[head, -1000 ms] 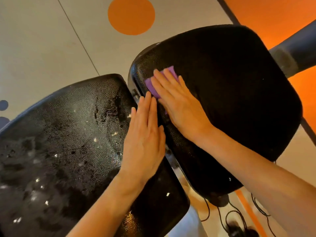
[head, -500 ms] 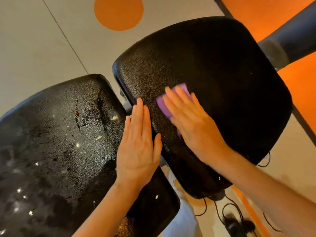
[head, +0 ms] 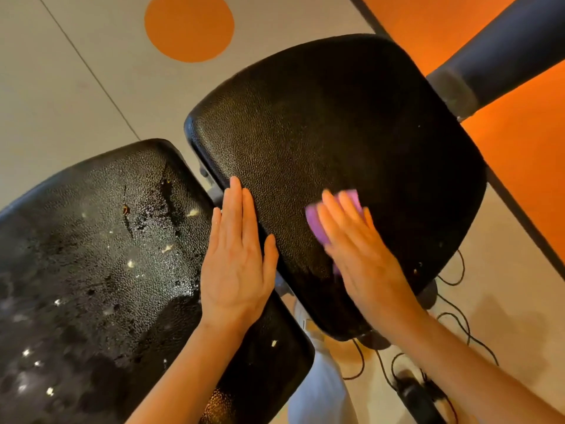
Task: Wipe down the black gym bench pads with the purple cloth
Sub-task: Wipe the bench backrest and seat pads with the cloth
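Observation:
Two black textured bench pads fill the view. The right pad (head: 336, 133) looks dark and even. The left pad (head: 91, 255) is cracked and flecked with pale specks. My right hand (head: 357, 255) lies flat with straight fingers on the purple cloth (head: 315, 223), pressing it onto the lower middle of the right pad; most of the cloth is hidden under the palm. My left hand (head: 238, 264) rests flat with fingers together over the gap between the two pads, fingertips on the right pad's near edge.
A dark padded roller bar (head: 495, 53) crosses the top right corner. Black cables (head: 452, 347) and a small black device (head: 419, 399) lie on the floor below the right pad. The floor is beige with an orange circle (head: 189, 26) and an orange area at right.
My right hand slid the purple cloth from the right pad's left edge toward its middle and nearer to me. My left hand stayed over the gap between the pads.

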A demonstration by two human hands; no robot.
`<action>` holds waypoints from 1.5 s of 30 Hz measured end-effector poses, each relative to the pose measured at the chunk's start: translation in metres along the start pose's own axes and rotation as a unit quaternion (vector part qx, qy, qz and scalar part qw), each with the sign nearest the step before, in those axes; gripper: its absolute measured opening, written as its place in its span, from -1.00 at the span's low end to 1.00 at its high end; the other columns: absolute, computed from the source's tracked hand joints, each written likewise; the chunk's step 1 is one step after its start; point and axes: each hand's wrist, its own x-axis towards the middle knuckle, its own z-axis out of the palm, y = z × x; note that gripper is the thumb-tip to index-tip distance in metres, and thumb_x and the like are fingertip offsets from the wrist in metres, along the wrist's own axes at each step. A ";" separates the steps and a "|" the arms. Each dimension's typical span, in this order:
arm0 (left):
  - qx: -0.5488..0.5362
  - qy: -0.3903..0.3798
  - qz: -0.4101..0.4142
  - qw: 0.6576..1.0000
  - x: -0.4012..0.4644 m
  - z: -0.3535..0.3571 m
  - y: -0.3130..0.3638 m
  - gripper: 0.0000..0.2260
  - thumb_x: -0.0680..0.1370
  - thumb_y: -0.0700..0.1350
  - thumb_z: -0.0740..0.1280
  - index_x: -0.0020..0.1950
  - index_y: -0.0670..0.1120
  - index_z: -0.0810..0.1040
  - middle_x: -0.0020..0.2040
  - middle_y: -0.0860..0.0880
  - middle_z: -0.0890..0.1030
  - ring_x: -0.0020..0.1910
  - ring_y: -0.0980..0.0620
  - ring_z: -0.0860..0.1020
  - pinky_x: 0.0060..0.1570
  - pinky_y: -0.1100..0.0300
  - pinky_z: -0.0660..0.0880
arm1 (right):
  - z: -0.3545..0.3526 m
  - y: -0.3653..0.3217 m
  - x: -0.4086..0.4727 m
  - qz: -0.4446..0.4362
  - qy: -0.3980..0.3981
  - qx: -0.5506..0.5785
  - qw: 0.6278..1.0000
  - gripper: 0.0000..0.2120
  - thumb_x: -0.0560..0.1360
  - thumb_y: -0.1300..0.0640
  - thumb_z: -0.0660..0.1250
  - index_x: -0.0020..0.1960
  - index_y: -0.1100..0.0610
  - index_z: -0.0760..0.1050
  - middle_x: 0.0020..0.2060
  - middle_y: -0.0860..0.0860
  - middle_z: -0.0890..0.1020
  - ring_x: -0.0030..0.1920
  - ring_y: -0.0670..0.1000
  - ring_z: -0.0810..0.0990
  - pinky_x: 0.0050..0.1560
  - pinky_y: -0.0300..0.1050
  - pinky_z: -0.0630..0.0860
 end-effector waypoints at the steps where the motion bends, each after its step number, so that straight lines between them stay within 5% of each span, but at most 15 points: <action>1: -0.002 0.000 -0.003 1.000 -0.001 0.000 -0.001 -0.41 0.63 0.03 0.05 0.58 -0.23 0.01 0.60 -0.16 -0.06 0.59 -0.05 -0.05 0.55 0.05 -0.08 | 0.000 0.002 -0.016 -0.007 -0.001 0.004 1.000 -0.33 0.44 0.35 0.33 0.50 0.18 0.18 0.49 0.12 0.24 0.52 0.13 0.14 0.50 0.08 0.14; 8: -0.001 0.021 0.010 1.000 -0.001 0.000 0.000 -0.44 0.65 0.00 0.09 0.56 -0.26 0.06 0.60 -0.18 -0.01 0.59 -0.09 -0.02 0.55 0.04 -0.05 | 0.007 0.026 0.128 0.119 0.010 0.076 0.990 -0.40 0.57 0.29 0.18 0.54 0.16 0.04 0.55 0.11 0.09 0.55 0.11 -0.02 0.53 0.04 -0.08; 13: 0.001 0.020 0.011 1.000 -0.003 -0.001 0.000 -0.44 0.65 -0.01 0.12 0.56 -0.26 0.06 0.60 -0.19 -0.02 0.59 -0.09 -0.04 0.56 0.02 -0.02 | 0.008 -0.002 -0.038 0.104 0.025 -0.040 0.994 -0.58 0.66 0.13 -0.08 0.50 0.17 0.14 0.47 0.14 0.29 0.48 0.18 0.24 0.49 0.06 0.09; 17: 0.015 0.030 0.014 0.999 -0.003 0.000 0.000 -0.44 0.66 0.00 0.09 0.56 -0.26 0.05 0.59 -0.20 -0.01 0.59 -0.10 -0.03 0.55 0.02 -0.02 | 0.005 0.020 0.011 0.109 -0.002 0.041 0.993 -0.49 0.57 0.34 0.18 0.50 0.23 0.17 0.49 0.18 0.23 0.52 0.20 0.12 0.51 0.15 0.09; 21: 0.036 0.037 0.015 0.999 -0.003 0.004 -0.001 -0.44 0.66 0.01 0.06 0.56 -0.26 0.05 0.59 -0.21 -0.01 0.59 -0.12 -0.02 0.55 0.01 -0.02 | 0.002 0.030 0.119 0.217 0.045 0.093 0.971 -0.47 0.60 0.27 0.15 0.52 0.20 0.09 0.53 0.14 0.13 0.54 0.16 0.02 0.52 0.18 0.05; 28: 0.012 0.045 0.016 0.999 -0.005 0.004 -0.001 -0.45 0.67 0.01 0.06 0.57 -0.24 0.03 0.60 -0.18 -0.04 0.59 -0.09 -0.04 0.56 0.06 -0.06 | 0.008 -0.001 -0.070 0.029 0.008 0.052 0.998 -0.43 0.55 0.32 0.18 0.51 0.16 0.11 0.51 0.11 0.19 0.54 0.12 0.09 0.53 0.04 0.04; 31: 0.016 0.045 0.014 0.999 -0.004 0.003 0.001 -0.44 0.66 0.01 0.06 0.58 -0.23 0.00 0.60 -0.18 -0.05 0.59 -0.08 -0.05 0.56 0.04 -0.05 | 0.013 -0.007 -0.024 0.029 0.010 0.091 0.995 -0.51 0.57 0.22 0.06 0.50 0.18 0.17 0.50 0.11 0.23 0.52 0.13 0.12 0.51 0.10 0.06; 34: 0.026 0.046 0.010 0.999 -0.003 0.004 0.002 -0.45 0.67 0.01 0.03 0.58 -0.23 0.00 0.60 -0.19 -0.05 0.59 -0.07 -0.05 0.57 0.04 -0.05 | 0.018 -0.028 0.037 0.043 0.010 0.099 0.994 -0.53 0.61 0.20 0.15 0.50 0.21 0.20 0.51 0.13 0.22 0.54 0.14 0.09 0.52 0.17 0.06; 40: 0.025 0.049 0.013 0.998 -0.003 0.005 0.002 -0.47 0.67 -0.01 -0.01 0.57 -0.24 -0.01 0.60 -0.19 -0.04 0.59 -0.09 -0.04 0.57 0.03 -0.06 | 0.011 -0.021 -0.105 -0.049 -0.034 0.025 0.998 -0.31 0.44 0.27 0.27 0.52 0.11 0.12 0.53 0.04 0.18 0.54 0.07 0.06 0.52 0.05 0.06; 45: 0.025 0.054 0.019 0.998 -0.002 0.006 0.000 -0.48 0.68 -0.03 -0.01 0.57 -0.25 -0.01 0.60 -0.19 -0.04 0.59 -0.08 -0.03 0.57 0.05 -0.06 | 0.026 -0.047 -0.052 -0.046 0.022 0.050 0.997 -0.53 0.54 0.25 0.03 0.44 0.17 0.34 0.45 0.07 0.35 0.49 0.11 0.25 0.47 0.09 0.22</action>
